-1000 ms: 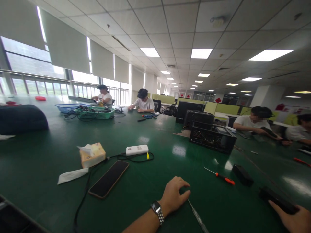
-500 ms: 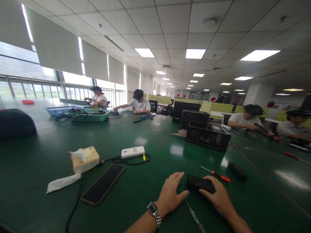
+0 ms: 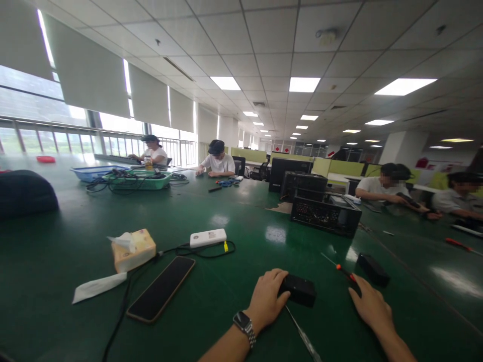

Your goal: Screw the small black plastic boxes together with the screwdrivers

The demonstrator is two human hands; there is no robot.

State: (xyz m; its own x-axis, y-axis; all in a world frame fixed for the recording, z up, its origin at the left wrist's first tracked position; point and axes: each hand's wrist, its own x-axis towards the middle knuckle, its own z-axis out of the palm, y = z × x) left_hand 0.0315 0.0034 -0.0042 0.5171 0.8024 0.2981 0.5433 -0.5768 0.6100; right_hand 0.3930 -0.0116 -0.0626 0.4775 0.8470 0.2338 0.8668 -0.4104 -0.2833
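Observation:
My left hand is closed around the left end of a small black box on the green table. A watch with a metal band is on that wrist. Off to the right, my right hand pinches the end of the handle of a red-and-black screwdriver. The screwdriver's thin shaft points away to the left. A second black box rests just beyond my right hand. Between my forearms lies a slim, pale, pointed tool; its exact kind is unclear.
On the left are a phone, a tissue pack and a white device with a cable. Farther back stand a green basket of cables and black computer cases. Co-workers sit around the table; another screwdriver lies right.
My right hand has let go of the black box and moved right onto the screwdriver, whose shaft has swung. My left hand has closed on the box, which now lies turned.

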